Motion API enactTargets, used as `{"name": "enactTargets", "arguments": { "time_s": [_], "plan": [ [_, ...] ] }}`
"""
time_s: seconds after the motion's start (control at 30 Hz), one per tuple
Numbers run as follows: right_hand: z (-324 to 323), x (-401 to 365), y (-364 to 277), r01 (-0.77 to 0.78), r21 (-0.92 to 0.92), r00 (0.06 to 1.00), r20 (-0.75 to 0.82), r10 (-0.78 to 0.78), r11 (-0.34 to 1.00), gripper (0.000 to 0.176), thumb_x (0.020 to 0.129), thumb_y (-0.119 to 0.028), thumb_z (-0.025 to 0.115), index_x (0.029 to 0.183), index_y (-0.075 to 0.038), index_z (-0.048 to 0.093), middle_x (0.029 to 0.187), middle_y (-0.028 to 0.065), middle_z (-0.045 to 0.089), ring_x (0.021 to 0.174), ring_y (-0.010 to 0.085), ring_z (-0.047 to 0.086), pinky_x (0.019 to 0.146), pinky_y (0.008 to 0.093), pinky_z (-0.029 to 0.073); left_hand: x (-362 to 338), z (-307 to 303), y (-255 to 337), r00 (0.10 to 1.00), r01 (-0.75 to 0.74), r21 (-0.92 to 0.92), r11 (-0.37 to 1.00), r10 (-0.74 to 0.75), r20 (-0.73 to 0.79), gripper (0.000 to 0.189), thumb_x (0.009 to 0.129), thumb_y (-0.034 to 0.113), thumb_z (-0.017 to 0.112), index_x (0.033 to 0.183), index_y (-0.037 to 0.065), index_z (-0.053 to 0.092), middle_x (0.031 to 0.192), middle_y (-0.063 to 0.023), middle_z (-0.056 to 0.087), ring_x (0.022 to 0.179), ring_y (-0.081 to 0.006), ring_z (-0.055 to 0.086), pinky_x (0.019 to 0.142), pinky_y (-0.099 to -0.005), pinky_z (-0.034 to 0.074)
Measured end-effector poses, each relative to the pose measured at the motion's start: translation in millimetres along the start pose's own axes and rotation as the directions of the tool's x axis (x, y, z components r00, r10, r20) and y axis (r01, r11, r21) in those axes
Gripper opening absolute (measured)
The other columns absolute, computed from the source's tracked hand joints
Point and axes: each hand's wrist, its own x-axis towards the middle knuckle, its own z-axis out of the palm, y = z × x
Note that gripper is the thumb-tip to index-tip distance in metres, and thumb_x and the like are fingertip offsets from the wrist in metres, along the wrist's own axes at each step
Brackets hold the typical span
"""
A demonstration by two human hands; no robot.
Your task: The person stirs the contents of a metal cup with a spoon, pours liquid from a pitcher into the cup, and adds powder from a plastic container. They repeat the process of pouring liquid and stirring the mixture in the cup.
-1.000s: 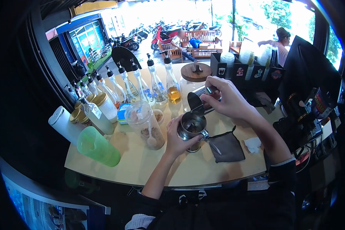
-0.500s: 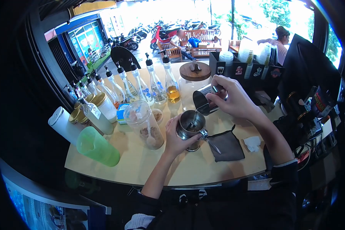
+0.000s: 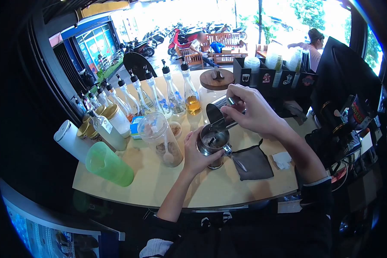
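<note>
My right hand grips the handle of a metal pitcher, tilted with its mouth low over a metal cup. My left hand is wrapped round the left side of this cup, which has a perforated part inside it. Whether liquid is running between the two is hard to tell. A dark cloth lies just right of the cup, with a spoon on its left edge. Left of my left hand stands a clear container with a spoon in it.
A green jug stands at the table's left front. Pump bottles line the back left, near lidded jars. A crumpled tissue lies right of the cloth. Behind are a cup holder and two people outside.
The pitcher and my right hand have moved slightly left, and the pitcher's mouth is now over the cup's back edge. My left hand has hardly moved.
</note>
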Motion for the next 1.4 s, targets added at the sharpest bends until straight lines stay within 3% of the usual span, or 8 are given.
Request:
{"name": "enactTargets", "arguments": {
  "time_s": [0.1, 0.33, 0.4, 0.43, 0.5, 0.63, 1.13, 1.4],
  "plan": [
    [5, 0, 1, -0.015, 0.116, 1.0, 0.002, 0.015, 0.993, 0.024, 0.081, -0.01, 0.067, 0.085, 0.003, 0.048, 0.069, 0.0134, 0.053, 0.059, 0.0224, 0.057, 0.057, 0.0333, 0.045, -1, 1, 1, 1.0, -0.017, 0.004, 1.0, 0.017, -0.016, 0.081, 0.054, 0.035, 0.086, 0.12, 0.003, 0.053, 0.106, -0.012, 0.065, 0.101, -0.0274, 0.061, 0.104, -0.0426, 0.031],
    [0, -1, -9, -0.028, 0.031, 0.999, 0.042, 0.027, 0.999, 0.024, 0.082, -0.011, 0.067, 0.086, 0.003, 0.048, 0.07, 0.0141, 0.053, 0.06, 0.0219, 0.058, 0.057, 0.0329, 0.046, 0, -4, 2, 1.0, -0.001, -0.022, 1.0, 0.001, -0.009, 0.086, 0.054, 0.036, 0.086, 0.124, 0.003, 0.049, 0.111, -0.0129, 0.063, 0.106, -0.0273, 0.058, 0.105, -0.0438, 0.028],
    [1, -3, -4, -0.024, 0.116, 1.0, 0.004, 0.023, 0.993, 0.024, 0.082, -0.011, 0.067, 0.086, 0.003, 0.048, 0.069, 0.0134, 0.053, 0.06, 0.021, 0.058, 0.056, 0.0329, 0.045, 0, -9, 4, 1.0, 0.006, 0.086, 0.996, -0.007, 0.02, 0.089, 0.054, 0.031, 0.088, 0.127, 0.002, 0.048, 0.12, -0.0151, 0.053, 0.114, -0.0273, 0.053, 0.099, -0.0391, 0.041],
    [-1, -4, -5, -0.023, 0.116, 1.0, 0.004, 0.023, 0.993, 0.024, 0.082, -0.011, 0.067, 0.086, 0.003, 0.048, 0.069, 0.0134, 0.053, 0.06, 0.021, 0.058, 0.056, 0.0329, 0.045, 0, -10, 4, 1.0, 0.005, 0.086, 0.996, -0.007, 0.02, 0.089, 0.054, 0.031, 0.088, 0.127, 0.002, 0.048, 0.12, -0.0151, 0.053, 0.114, -0.0273, 0.053, 0.099, -0.0391, 0.041],
    [-6, -6, -11, -0.029, 0.01, 1.0, 0.001, 0.029, 1.0, 0.024, 0.081, -0.012, 0.067, 0.087, 0.003, 0.049, 0.069, 0.0121, 0.053, 0.06, 0.0202, 0.057, 0.056, 0.0329, 0.045, 0, -12, 3, 0.999, 0.012, 0.153, 0.988, -0.017, 0.034, 0.091, 0.055, 0.033, 0.088, 0.13, 0.004, 0.046, 0.123, -0.0145, 0.051, 0.119, -0.0291, 0.048, 0.103, -0.0414, 0.036],
    [-7, -8, -6, -0.058, -0.003, 0.998, -0.003, 0.058, 0.998, 0.025, 0.081, -0.012, 0.068, 0.087, 0.003, 0.049, 0.068, 0.011, 0.053, 0.061, 0.0196, 0.058, 0.056, 0.0326, 0.045, 0, -14, 2, 0.999, -0.036, 0.177, 0.984, 0.03, 0.033, 0.091, 0.055, 0.036, 0.087, 0.13, 0.004, 0.046, 0.124, -0.0131, 0.053, 0.121, -0.0312, 0.045, 0.105, -0.0441, 0.032],
    [-5, -10, -18, 0.024, -0.015, 0.999, 0.023, -0.023, 1.0, 0.024, 0.082, -0.012, 0.067, 0.087, 0.002, 0.048, 0.072, 0.0133, 0.053, 0.063, 0.0223, 0.058, 0.059, 0.0342, 0.046, 9, -22, 13, 0.987, -0.162, 0.264, 0.951, 0.158, 0.037, 0.084, 0.056, 0.037, 0.085, 0.127, 0.008, 0.05, 0.118, -0.0088, 0.061, 0.111, -0.0255, 0.057, 0.109, -0.0495, 0.022],
    [-8, -13, -24, -0.057, 0.039, 0.997, 0.044, 0.056, 0.998, 0.024, 0.082, -0.012, 0.067, 0.086, 0.002, 0.048, 0.071, 0.013, 0.052, 0.061, 0.0205, 0.057, 0.057, 0.0335, 0.046, 10, -27, 14, 0.983, -0.182, 0.3, 0.937, 0.181, 0.029, 0.086, 0.055, 0.039, 0.083, 0.129, 0.011, 0.049, 0.118, -0.0081, 0.061, 0.113, -0.0235, 0.057, 0.109, -0.0533, 0.018]
  ]
}}
